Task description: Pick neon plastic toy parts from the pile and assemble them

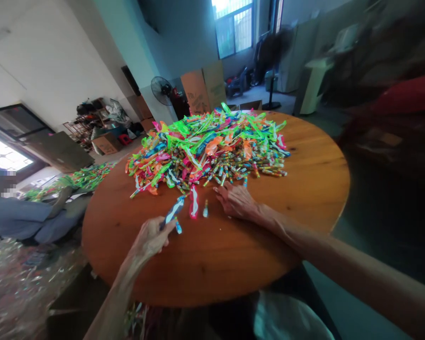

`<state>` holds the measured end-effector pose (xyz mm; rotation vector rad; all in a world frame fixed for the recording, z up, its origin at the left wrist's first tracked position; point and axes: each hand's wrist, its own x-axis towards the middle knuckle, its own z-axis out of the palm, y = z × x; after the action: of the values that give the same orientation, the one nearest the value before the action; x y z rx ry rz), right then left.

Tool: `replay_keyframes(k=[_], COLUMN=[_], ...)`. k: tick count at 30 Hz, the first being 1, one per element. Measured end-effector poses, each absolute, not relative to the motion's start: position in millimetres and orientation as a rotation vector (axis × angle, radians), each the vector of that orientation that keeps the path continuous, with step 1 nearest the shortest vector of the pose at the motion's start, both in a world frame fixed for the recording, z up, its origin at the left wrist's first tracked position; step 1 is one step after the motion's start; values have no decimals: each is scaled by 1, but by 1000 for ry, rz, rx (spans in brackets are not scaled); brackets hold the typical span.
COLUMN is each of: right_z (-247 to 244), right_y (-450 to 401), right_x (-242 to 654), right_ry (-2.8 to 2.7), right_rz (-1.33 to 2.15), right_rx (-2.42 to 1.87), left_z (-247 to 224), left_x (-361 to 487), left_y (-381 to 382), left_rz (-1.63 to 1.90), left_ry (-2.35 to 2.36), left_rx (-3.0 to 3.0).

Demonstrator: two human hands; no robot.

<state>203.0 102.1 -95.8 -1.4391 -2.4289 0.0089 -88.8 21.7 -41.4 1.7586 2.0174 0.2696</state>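
My left hand [153, 236] is closed around a dark-blue and white plastic piece [173, 210], long and slim, which points up toward the pile. A short patterned tube with a pale-blue end [178, 225] sits by the fingertips; whether it is gripped too is unclear. My right hand [236, 200] lies low on the table at the near edge of the pile [212, 141], fingers reaching forward and somewhat apart. Between my hands are a pink and white plastic piece [194, 203] and another short patterned tube [206, 208], both on the wood.
The pile of bright plastic pieces and small tubes covers the far part of the round wooden table [205, 269]. A seated person [35, 217] is at the left near another colourful heap [88, 177]. Cardboard boxes [203, 89] and a fan [162, 90] stand behind.
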Motion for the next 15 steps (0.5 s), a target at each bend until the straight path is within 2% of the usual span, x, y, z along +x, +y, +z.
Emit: replay_keyframes(k=[2,4,8,15], right_z=[-96,-96,-94,-100], right_y=[102,102,101,106], right_x=[203,203,202,206], right_ry=[-2420,-2413,-2390,-2356], right_rz=[15,31,35,-18], right_rx=[-1442,-1453,-1451,-1392], left_z=[-34,-31,-35,-46], left_x=[-92,-88,-58,-15], left_y=[22,27,49,98], left_rz=[186,256,378,55], left_ry=[2126,2246,2128,2165], left_rx=[1930,2193,2551,2368])
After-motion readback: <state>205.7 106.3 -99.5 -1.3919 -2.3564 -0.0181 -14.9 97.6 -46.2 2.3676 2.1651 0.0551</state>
